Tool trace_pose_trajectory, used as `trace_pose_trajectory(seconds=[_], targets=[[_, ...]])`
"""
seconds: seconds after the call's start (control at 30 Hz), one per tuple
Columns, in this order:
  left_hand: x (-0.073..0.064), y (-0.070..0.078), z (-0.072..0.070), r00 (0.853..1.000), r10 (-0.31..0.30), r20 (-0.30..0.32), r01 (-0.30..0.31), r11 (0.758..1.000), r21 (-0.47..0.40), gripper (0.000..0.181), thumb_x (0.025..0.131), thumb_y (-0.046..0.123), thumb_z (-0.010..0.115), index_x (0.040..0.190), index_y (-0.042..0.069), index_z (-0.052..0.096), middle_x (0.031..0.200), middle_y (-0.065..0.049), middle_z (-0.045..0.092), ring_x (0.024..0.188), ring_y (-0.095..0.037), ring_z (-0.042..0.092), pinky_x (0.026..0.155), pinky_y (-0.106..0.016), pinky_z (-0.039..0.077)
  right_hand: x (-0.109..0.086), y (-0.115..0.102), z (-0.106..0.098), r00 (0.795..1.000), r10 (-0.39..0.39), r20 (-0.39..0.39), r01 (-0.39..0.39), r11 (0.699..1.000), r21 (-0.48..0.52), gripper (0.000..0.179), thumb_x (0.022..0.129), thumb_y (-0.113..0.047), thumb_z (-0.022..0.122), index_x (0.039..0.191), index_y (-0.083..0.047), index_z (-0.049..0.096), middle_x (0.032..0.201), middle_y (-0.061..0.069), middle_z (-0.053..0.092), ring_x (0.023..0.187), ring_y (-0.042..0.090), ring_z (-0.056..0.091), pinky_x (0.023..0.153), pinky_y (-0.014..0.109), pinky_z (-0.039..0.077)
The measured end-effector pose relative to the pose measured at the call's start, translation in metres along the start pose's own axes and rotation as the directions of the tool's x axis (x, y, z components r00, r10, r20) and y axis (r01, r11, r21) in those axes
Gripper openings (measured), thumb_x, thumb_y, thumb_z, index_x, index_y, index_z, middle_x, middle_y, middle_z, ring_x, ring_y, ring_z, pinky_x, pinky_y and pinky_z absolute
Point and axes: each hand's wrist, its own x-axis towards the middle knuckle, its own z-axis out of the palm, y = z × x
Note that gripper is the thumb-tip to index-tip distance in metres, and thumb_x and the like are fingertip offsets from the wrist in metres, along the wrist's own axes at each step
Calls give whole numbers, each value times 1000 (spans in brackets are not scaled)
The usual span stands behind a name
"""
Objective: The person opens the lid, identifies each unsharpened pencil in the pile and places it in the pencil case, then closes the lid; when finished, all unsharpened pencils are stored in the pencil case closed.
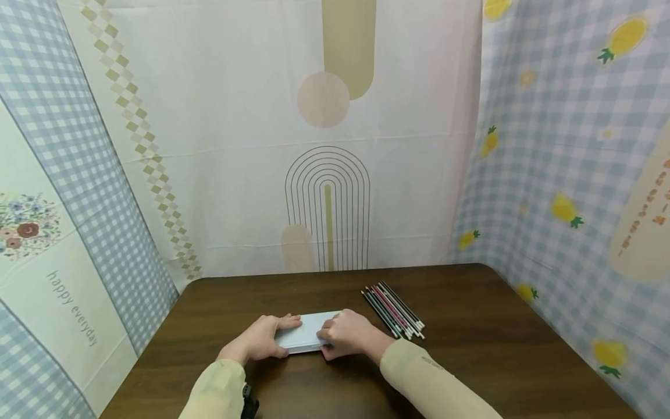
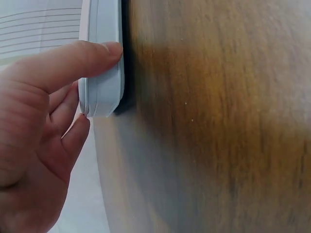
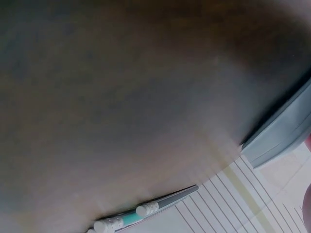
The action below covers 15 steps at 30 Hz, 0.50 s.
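A flat, pale blue-white box [image 1: 305, 336] with rounded corners lies on the brown wooden table, between the two hands. My left hand [image 1: 262, 337] grips its left end; in the left wrist view the thumb [image 2: 92, 57] presses the front side while the other fingers are behind the box. At the right end, my right hand [image 1: 348, 333] holds the box with curled fingers. Only a corner of the box [image 3: 279, 133] and a sliver of fingers at the edge show in the right wrist view.
Several pencils [image 1: 392, 308] with white eraser ends lie side by side on the table, right of the box and just past the right hand. Wood-grain tabletop [image 1: 471, 337] surrounds everything. Patterned cloths hang behind the table and at both sides.
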Motion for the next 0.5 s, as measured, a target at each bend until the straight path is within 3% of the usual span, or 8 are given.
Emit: trace_pose_trajectory(seconds=[0.27,0.5], targets=[[2,2,-1,999,4,-35,-2,999,45,79,72,0,94,146,13,69,154,-3,61,147,-35,50,113,-59,44,1,4,1,999,-23,-40,22,1000,-15,25,87,-43,79,75,-26,65,74,-16,70,61,1,63,56,20,51],[0,-1,5,1000,26,-16,-25,999,43,79,76,-1,92,149,9,65,156,-8,58,149,-36,47,115,-60,42,-5,5,3,995,-14,-97,20,998,53,22,88,-40,80,77,-26,67,78,-17,71,66,-1,66,53,18,50]])
